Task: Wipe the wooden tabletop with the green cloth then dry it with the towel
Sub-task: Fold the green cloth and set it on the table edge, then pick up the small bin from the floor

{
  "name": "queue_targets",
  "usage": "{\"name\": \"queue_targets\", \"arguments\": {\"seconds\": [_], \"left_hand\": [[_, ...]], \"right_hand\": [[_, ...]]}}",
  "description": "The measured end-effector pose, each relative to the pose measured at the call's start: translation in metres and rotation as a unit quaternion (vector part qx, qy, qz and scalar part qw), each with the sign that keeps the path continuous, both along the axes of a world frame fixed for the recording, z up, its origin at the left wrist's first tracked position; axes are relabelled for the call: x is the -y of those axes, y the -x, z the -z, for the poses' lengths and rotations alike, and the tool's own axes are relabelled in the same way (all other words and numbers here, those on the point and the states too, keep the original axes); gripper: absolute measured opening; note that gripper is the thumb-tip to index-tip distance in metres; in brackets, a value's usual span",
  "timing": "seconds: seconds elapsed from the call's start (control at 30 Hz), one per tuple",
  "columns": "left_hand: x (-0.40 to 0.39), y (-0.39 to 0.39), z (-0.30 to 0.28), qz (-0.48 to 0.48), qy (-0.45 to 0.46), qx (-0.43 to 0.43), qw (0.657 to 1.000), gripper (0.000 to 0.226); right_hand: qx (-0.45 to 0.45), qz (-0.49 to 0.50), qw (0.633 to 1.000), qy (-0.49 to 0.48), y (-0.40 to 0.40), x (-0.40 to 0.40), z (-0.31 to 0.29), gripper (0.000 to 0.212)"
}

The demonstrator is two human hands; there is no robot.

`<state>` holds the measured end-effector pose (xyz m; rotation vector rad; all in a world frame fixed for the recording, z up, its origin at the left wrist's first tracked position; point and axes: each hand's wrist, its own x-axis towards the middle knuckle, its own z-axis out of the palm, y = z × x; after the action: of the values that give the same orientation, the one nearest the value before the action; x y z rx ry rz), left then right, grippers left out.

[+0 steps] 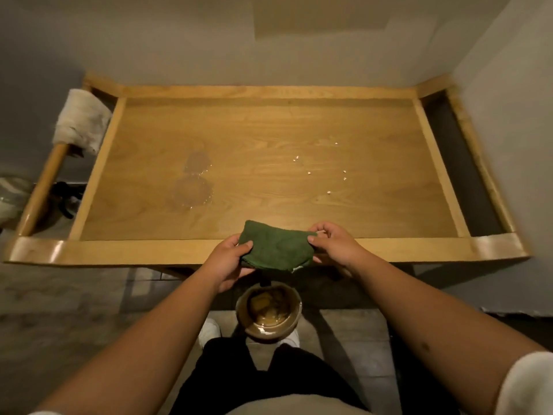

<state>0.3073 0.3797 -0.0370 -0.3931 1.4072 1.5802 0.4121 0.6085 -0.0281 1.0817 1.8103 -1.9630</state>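
White towel (81, 121) hung on the left rail; a puddle (193, 187) and crumbs (327, 172) lay unwiped on the tabletop (269, 130). Left hand (229, 262) and right hand (335, 244) pinched the folded green cloth (276, 246) at the near edge; wiping looked next, cloth lowered onto the puddle

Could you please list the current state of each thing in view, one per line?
green cloth: folded, held over the table's near edge.
left hand: grips the cloth.
right hand: pinches the cloth.
wooden tabletop: wet puddle, scattered crumbs.
towel: draped over the left rail.
bowl: on the floor, holding liquid.
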Motion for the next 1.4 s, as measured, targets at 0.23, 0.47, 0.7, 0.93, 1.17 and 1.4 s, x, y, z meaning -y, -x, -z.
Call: {"name": "queue_targets", "arguments": {"seconds": [0.23,0.47,0.7,0.93,1.17,1.4], "left_hand": [[-0.013,0.011,0.032,0.138,0.297,-0.228,0.917,0.013],[-0.005,0.015,0.046,0.125,0.350,-0.284,0.884,0.028],[0.047,-0.012,0.031,0.315,0.459,-0.463,0.690,0.062],[0.081,-0.050,0.039,0.527,0.416,-0.497,0.549,0.081],[0.100,-0.074,0.064,0.556,0.382,-0.460,0.577,0.084],[0.134,-0.083,0.113,0.591,0.357,-0.440,0.574,0.086]], "right_hand": [[-0.026,0.035,0.992,-0.117,0.049,0.004,0.020,0.022],[0.013,-0.002,0.965,-0.262,0.050,-0.004,0.049,0.038],[-0.023,-0.173,0.905,-0.389,-0.001,0.012,0.044,0.052],[-0.154,-0.449,0.707,-0.524,-0.067,0.061,0.040,0.058],[0.037,-0.433,0.791,-0.431,-0.115,0.104,0.075,0.063],[0.152,-0.342,0.835,-0.404,-0.147,0.129,0.117,0.071]]}}
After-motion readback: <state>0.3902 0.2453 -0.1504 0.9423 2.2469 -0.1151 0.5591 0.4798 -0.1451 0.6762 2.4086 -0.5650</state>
